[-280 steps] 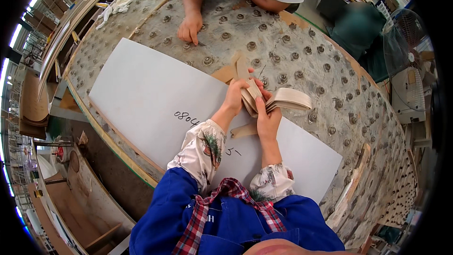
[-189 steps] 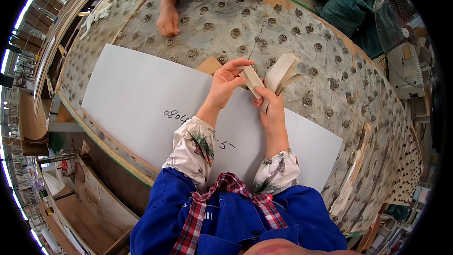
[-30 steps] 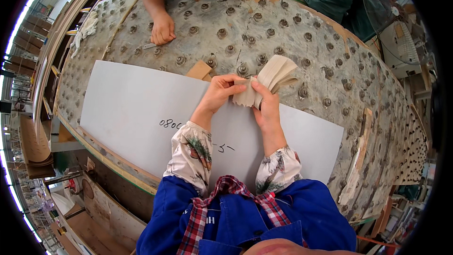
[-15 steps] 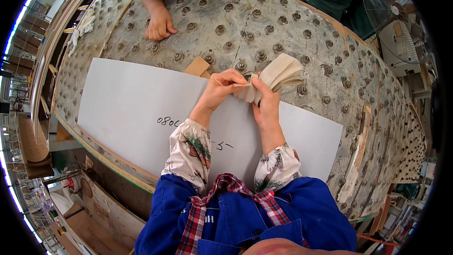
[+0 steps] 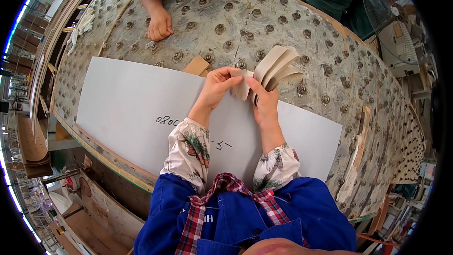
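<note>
A bundle of thin beige strips (image 5: 276,63), like paper or veneer, fans out above the white panel's far edge. My right hand (image 5: 265,99) grips its near end, thumb on top. With thumb and fingers, my left hand (image 5: 218,85) pinches the short end piece (image 5: 242,84) on the bundle's left side. Both hands are over the white panel (image 5: 132,99), a large flat sheet with black handwriting that lies on the table. My forearms cover part of it. Whether the strips are one folded length or separate pieces I cannot tell.
The grey table (image 5: 198,42) is studded with rows of ball rollers. A small wooden block (image 5: 197,66) touches the panel's far edge. A worn wood strip (image 5: 355,156) lies at right, a white glove (image 5: 85,23) at far left. Another person's hand (image 5: 160,24) rests on the table's far side.
The strips have fanned further apart at the far end. My left hand has shifted slightly and its end piece now shows flatter and wider. The other person's hand has moved a little.
</note>
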The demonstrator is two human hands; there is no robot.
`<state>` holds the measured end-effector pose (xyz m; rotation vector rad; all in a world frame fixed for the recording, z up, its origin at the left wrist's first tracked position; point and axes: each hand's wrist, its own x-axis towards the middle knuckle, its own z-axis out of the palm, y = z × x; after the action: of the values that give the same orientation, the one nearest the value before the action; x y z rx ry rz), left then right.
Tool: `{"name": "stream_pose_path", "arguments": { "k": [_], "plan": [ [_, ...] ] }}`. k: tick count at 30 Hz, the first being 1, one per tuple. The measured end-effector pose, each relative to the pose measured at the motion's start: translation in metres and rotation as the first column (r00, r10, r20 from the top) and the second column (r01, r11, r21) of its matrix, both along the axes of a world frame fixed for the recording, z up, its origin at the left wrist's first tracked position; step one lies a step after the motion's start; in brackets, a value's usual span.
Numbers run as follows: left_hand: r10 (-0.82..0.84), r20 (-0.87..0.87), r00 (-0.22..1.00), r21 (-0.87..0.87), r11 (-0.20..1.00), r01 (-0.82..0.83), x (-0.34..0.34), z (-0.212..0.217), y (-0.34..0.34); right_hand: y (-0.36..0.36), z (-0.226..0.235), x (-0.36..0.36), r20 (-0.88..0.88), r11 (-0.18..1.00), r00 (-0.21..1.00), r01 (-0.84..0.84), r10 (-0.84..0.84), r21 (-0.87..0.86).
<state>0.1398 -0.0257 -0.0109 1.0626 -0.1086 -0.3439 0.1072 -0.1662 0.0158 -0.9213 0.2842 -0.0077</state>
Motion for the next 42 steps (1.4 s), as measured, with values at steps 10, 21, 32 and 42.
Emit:
{"name": "stream_pose_path", "arguments": {
  "k": [10, 21, 32, 42],
  "plan": [
    [-0.028, 0.03, 0.999, 0.117, 0.993, 0.024, -0.002, 0.009, -0.001, 0.002, -0.002, 0.001, -0.014, 0.997, 0.997, 0.077, -0.077, 0.007],
    [-0.079, 0.121, 0.989, 0.106, 0.992, 0.066, -0.002, 0.0, -0.007, -0.002, -0.011, -0.001, -0.016, 0.977, 0.994, 0.103, -0.108, -0.186],
    [-0.046, 0.272, 0.961, -0.096, 0.993, 0.075, 0.007, -0.02, -0.009, 0.003, -0.011, -0.001, 0.016, 0.962, 0.998, 0.063, -0.061, -0.265],
    [-0.045, 0.265, 0.963, -0.032, 0.998, 0.055, 0.001, -0.015, -0.006, 0.005, -0.004, -0.004, -0.038, 0.977, 0.997, 0.064, -0.073, -0.204]
  ]
}}
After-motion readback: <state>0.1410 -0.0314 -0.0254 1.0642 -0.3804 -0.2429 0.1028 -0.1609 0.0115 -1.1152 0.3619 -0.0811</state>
